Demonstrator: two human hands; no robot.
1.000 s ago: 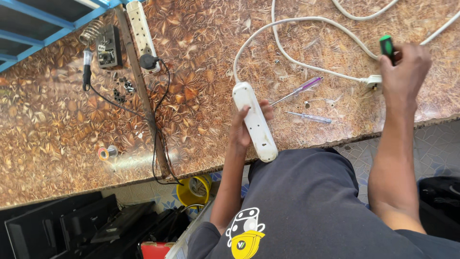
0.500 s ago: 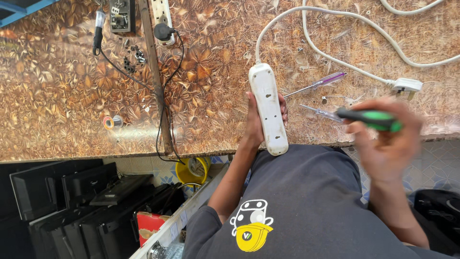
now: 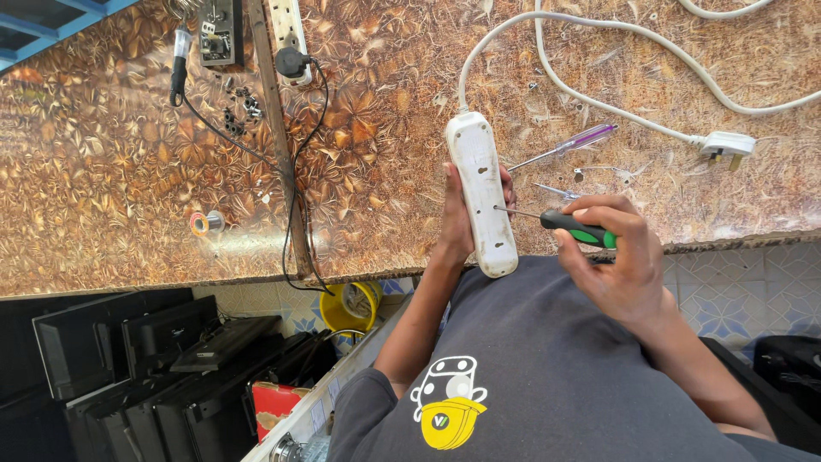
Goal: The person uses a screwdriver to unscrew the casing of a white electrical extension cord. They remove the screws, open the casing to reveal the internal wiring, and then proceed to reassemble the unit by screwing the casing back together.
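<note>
Since half a second ago the right hand (image 3: 620,257) has swung in: its black-and-green-handled screwdriver (image 3: 575,229), then held off to the side, now has its tip on the back of the long white plastic power strip (image 3: 481,195). Left hand (image 3: 457,214) is clamped round the strip, held over the desk's near edge. Right hand is closed on the handle. Keep the blade square in the screw and press axially. Strip's long axis runs near-to-far, cable end pointing far, white cable (image 3: 599,51) looping across the patterned brown desk (image 3: 111,171).
</note>
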